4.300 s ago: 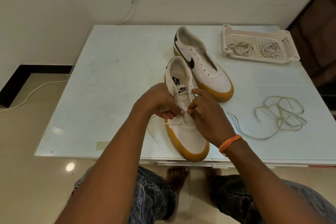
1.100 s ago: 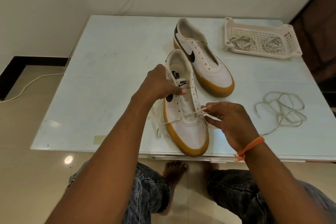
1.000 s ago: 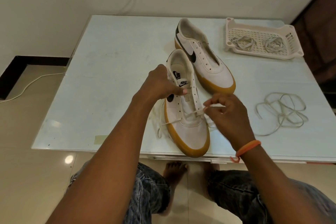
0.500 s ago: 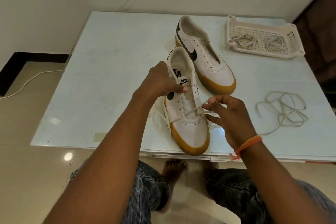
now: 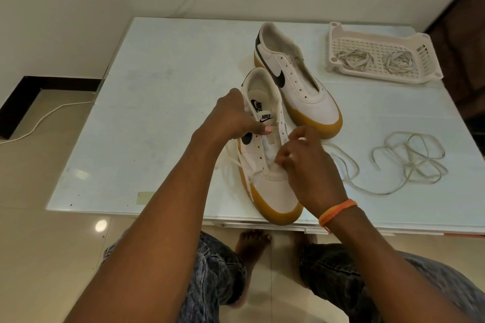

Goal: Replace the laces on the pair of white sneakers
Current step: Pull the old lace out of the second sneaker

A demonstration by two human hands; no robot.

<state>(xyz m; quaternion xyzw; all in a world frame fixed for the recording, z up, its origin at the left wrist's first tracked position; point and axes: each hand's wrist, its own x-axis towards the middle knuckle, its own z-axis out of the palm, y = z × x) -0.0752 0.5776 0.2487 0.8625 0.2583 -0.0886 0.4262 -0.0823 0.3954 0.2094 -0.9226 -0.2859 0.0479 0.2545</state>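
Evidently left hand [image 5: 231,123] is gripping near sneaker [image 5: 265,160] to steady it; right hand [image 5: 307,165] is pinching lace [image 5: 231,162] (threading eyelets).

2 sneakers [image 5: 270,170], 1 tray [image 5: 425,78]

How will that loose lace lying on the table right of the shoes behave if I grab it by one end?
The loose lace lies in slack tangled loops, so it is probably floppy and light. Lifted by one end, it would likely trail and may snag on its own loops.
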